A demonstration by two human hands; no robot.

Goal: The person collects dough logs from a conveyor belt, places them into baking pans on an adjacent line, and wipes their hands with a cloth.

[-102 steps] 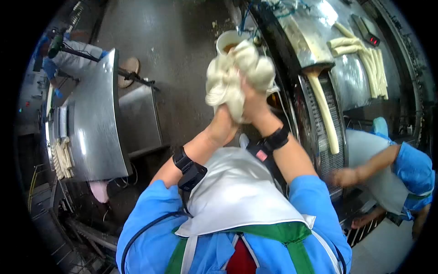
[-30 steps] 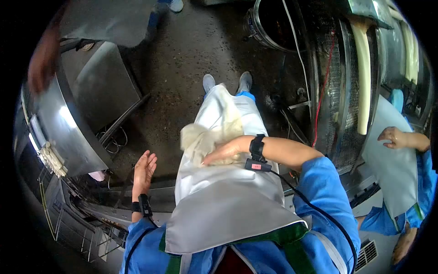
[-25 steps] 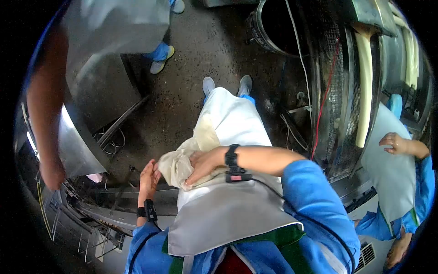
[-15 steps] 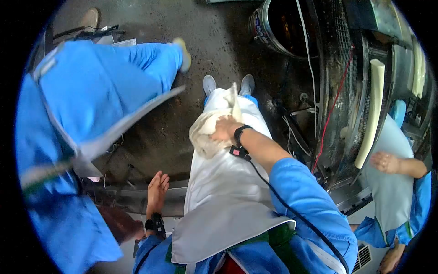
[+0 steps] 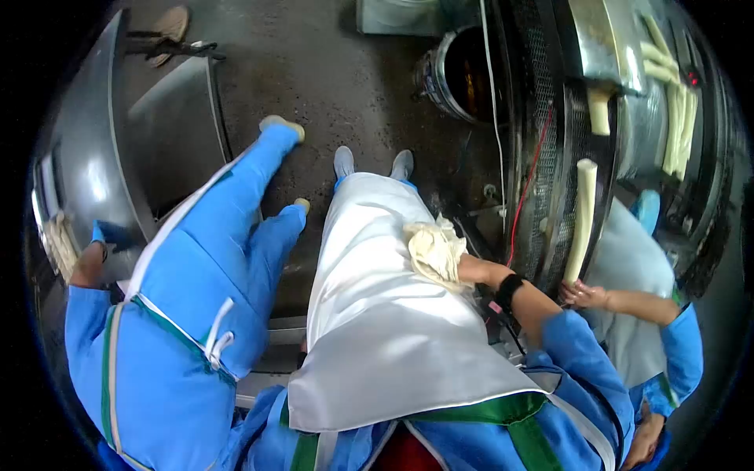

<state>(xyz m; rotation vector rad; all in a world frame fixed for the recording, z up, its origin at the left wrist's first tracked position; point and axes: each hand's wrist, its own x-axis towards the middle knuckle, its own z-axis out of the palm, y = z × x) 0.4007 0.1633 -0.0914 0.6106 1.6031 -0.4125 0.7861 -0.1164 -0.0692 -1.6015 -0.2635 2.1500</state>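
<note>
My right hand [image 5: 471, 269] is closed around a bunched cream cloth [image 5: 433, 248]. The cloth covers most of the fingers and hangs against the right side of my white apron [image 5: 369, 267]. A dark band circles that wrist, with a cable running back along the arm. My left hand does not show; its sleeve goes out of sight beside the apron, near the co-worker on the left.
At right, a co-worker's hand [image 5: 583, 295] touches a long pale roll [image 5: 582, 220] on a mesh conveyor [image 5: 542, 157]. More pale strips [image 5: 679, 129] lie beyond. Another person in blue [image 5: 196, 275] stands close on my left. A bucket [image 5: 463, 74] sits ahead on the dark floor [image 5: 314, 71].
My right hand has carried the cloth from the apron's middle to its right side. My left hand has gone out of view. The right co-worker's hand has reached the roll.
</note>
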